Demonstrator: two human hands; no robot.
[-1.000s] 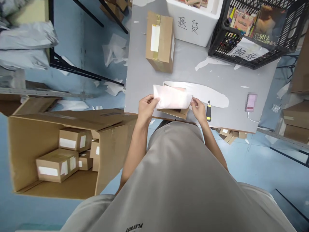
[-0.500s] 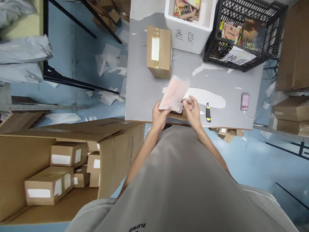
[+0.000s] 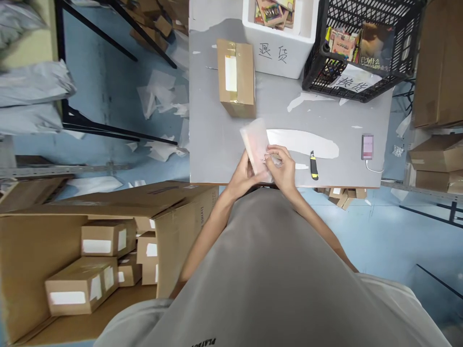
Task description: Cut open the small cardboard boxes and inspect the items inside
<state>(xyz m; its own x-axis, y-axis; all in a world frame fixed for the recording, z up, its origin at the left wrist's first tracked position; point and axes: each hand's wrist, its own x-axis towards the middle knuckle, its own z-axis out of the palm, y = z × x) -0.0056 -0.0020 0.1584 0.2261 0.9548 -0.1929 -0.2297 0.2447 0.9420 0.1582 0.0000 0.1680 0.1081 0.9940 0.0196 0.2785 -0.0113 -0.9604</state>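
Note:
A flat, pinkish packet in a cloudy translucent wrapping [image 3: 256, 142] is held above the near edge of the table, tilted to the left. My left hand [image 3: 241, 177] grips its lower left part, with the thumb across the bottom. At the right edge, my right hand [image 3: 284, 167] pinches the wrapping between thumb and fingers. The wrapping hides what is inside the packet. A black and yellow utility knife [image 3: 314, 166] lies on the table to the right of my right hand. Beyond the packet stands a taped cardboard box [image 3: 246, 79] with a white label.
At the back of the grey table [image 3: 213, 154] stand a white foam box [image 3: 278, 60] and a black plastic crate [image 3: 314, 77], both containing books or packs. A phone [image 3: 367, 147] on a cable lies at right. A large open carton [image 3: 188, 231] with boxes inside stands at lower left.
The packet has turned from leaning right to leaning left. My left hand has come further under it, and my right hand has moved slightly down and left. Cardboard seen beneath it is now hidden.

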